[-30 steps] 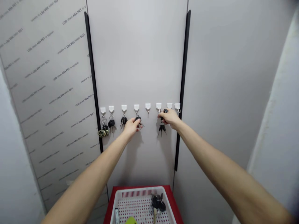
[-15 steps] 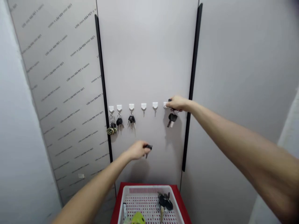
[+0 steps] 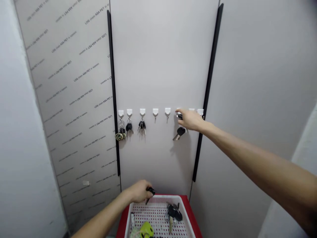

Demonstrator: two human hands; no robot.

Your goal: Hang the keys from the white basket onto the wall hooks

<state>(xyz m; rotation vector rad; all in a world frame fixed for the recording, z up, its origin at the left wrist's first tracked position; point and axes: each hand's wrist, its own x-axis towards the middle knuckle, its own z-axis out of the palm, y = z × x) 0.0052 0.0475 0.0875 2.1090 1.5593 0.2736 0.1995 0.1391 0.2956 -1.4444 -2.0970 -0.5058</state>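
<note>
My right hand (image 3: 188,119) is at a white wall hook in the right half of the row, fingers closed on a bunch of keys (image 3: 180,132). Black-headed keys dangle below the fingers; the ring is mostly hidden. My left hand (image 3: 141,191) is closed on a black-headed key (image 3: 150,190), just above the back rim of a white basket (image 3: 168,199). Key bunches hang from the three leftmost hooks: one with a brass-coloured round piece (image 3: 119,136), one with black heads (image 3: 129,127), and another with several keys (image 3: 142,125).
Two white hooks, one (image 3: 155,111) and its neighbour (image 3: 167,111), carry no keys. In the basket lie black keys (image 3: 174,212) and a yellow-green object (image 3: 146,228). The basket stands on a red surface (image 3: 189,211). Black vertical strips (image 3: 209,79) flank the panel.
My left hand has moved down with its key, from in front of the panel to the basket's back rim. My right hand stays at the hooks, its keys slightly lower and swung around.
</note>
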